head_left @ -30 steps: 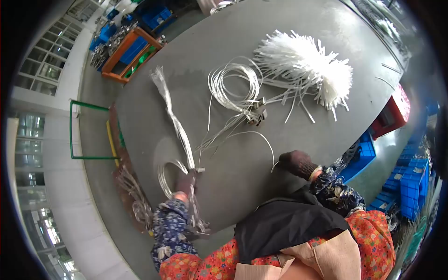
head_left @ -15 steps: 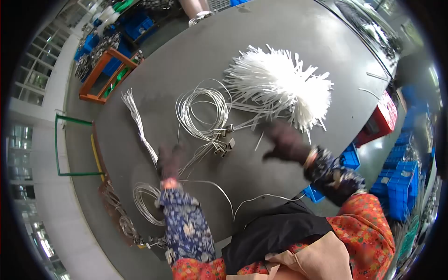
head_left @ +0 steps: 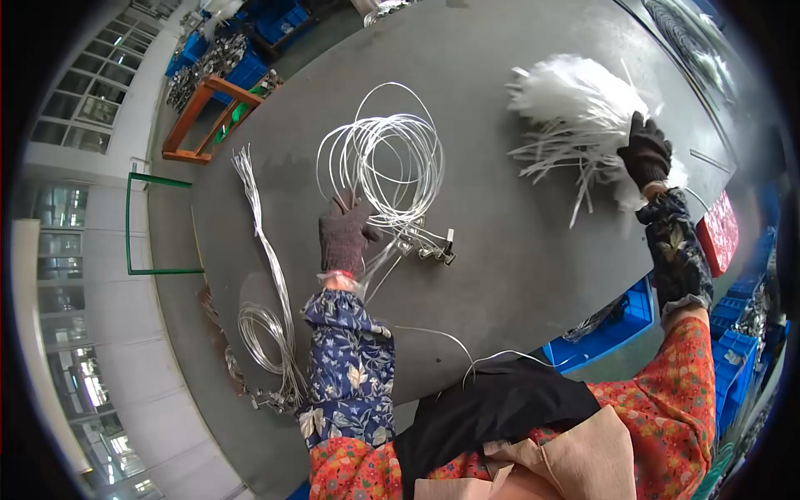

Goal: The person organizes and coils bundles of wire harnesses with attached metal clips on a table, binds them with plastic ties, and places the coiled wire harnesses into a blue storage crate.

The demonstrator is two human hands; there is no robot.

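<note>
Left hand (head_left: 344,237), gloved, lies at the 7 o'clock edge of a coil of silvery wire (head_left: 432,179); thumb stands apart from the fingers, which reach the lower strands; cannot tell whether any strand is pinched. Right hand (head_left: 646,154), gloved, rests against the near edge of a heap of white strips (head_left: 579,92), most of which lies toward its 10 o'clock; fingers extended and close together; cannot tell whether strips are gripped beneath them.

Outward from the left hand: the coil sits on the grey table (head_left: 500,292) toward 1 o'clock; metal fittings (head_left: 437,250) at 3 o'clock, by the coil's lower side; a loose strand (head_left: 450,335) bends across the table toward 4 o'clock; a second, smaller coil (head_left: 247,342) at 7 o'clock; a slim tied bundle (head_left: 257,200) at 10 o'clock, frayed at its far end.

Outward from the right hand: a red object (head_left: 718,237) between 4 and 5 o'clock, by the table edge; a blue crate (head_left: 617,333) at 6 o'clock, below table level.
</note>
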